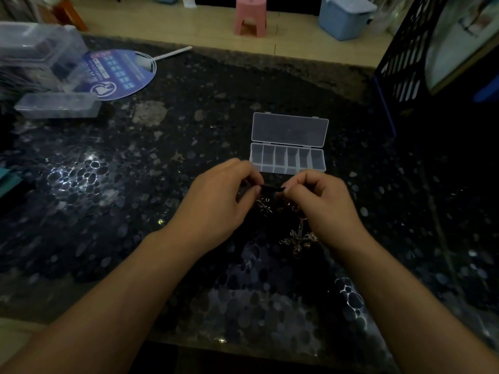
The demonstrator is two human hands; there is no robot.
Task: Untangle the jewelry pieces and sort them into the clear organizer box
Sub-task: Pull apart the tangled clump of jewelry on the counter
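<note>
A clear organizer box lies open on the dark speckled counter, lid tilted back, its several compartments looking bare. Just in front of it my left hand and my right hand each pinch an end of a short dark strand stretched between them. Small metal jewelry pieces hang or lie under the strand between my hands. A tangled cluster of shiny chain and charms lies on the counter beside my right wrist.
At the far left stand clear plastic containers and a long clear case, beside a round blue fan. A black mesh rack rises at the right. Beyond the counter are a pink stool and a blue bin.
</note>
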